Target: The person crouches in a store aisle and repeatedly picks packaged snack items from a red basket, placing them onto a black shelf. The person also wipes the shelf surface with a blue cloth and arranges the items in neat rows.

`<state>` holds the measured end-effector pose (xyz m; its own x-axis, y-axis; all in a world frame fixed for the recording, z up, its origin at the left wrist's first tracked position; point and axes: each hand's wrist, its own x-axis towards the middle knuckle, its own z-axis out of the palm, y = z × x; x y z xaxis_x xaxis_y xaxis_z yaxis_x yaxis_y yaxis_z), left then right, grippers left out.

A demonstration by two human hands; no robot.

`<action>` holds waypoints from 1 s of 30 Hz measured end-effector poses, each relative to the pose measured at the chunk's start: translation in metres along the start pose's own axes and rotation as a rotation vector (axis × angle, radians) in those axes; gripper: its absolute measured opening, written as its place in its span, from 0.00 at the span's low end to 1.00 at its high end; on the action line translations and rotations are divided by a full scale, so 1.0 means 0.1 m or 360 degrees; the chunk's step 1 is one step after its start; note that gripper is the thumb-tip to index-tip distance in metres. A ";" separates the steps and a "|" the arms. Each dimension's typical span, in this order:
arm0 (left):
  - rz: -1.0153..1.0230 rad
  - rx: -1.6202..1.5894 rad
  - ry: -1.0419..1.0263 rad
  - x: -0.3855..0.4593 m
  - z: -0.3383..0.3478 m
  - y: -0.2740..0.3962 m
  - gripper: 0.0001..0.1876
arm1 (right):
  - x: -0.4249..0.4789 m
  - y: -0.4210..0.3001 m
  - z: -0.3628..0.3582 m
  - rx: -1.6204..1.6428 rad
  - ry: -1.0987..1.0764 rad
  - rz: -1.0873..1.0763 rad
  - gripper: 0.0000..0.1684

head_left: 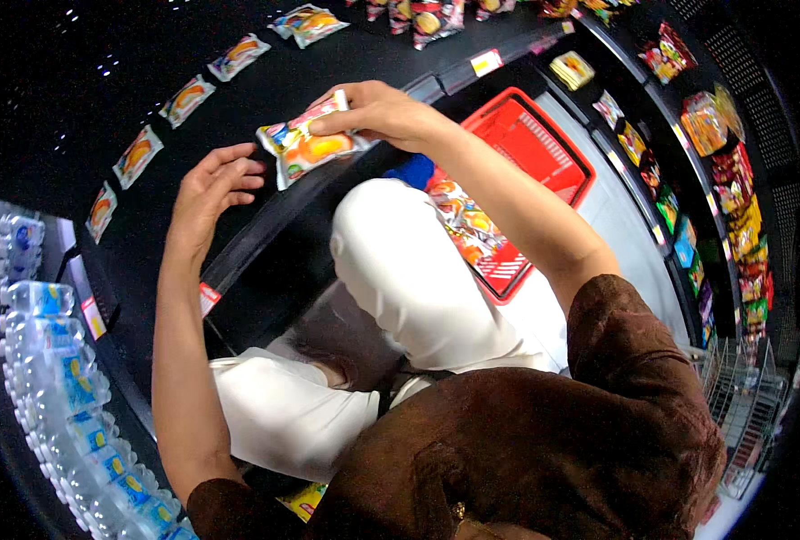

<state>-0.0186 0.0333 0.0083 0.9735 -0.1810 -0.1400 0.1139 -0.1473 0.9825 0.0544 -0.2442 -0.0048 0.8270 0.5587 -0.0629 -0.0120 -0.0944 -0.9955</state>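
My right hand point(379, 115) grips a wrapped snack packet point(312, 138) with a picture of a round orange-yellow filled bun or cake on it. The packet hangs over the front edge of a black shelf point(238, 229). Just left of it is my left hand point(221, 182), its fingers apart and slightly curled, holding nothing. Similar packets stand in a spaced line along the shelf, among them one packet point(138, 156) beyond my left hand. Below my right forearm, a red shopping basket point(548, 162) holds several more such packets point(471, 219).
Shrink-wrapped water bottles point(82, 378) line the left side. More bagged snacks point(433, 20) sit at the back of the shelf. Across the pale floor point(616, 209), another shelf carries assorted packets point(707, 121). A wire basket or cart point(744, 405) stands at the lower right. My bent knee point(400, 236) is beside the basket.
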 end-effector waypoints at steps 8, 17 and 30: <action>-0.0223 0.0177 0.0172 -0.10 -0.25 -0.13 0.20 | -1.55 0.77 -1.00 -0.0277 0.0944 0.0293 0.24; -0.0311 0.0245 0.0308 -0.02 -0.22 -0.20 0.19 | -2.37 2.53 -1.21 -0.0232 0.1267 0.1045 0.26; -0.0372 0.0257 0.0281 0.08 -0.20 -0.19 0.20 | -2.35 2.73 -1.35 -0.0752 0.1293 0.0632 0.26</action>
<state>-0.0093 0.0536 -0.0087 0.9457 0.0448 -0.3219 0.3188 -0.3198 0.8922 -0.0671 -0.5128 -0.2526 0.9451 -0.2955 -0.1398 -0.2909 -0.5648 -0.7722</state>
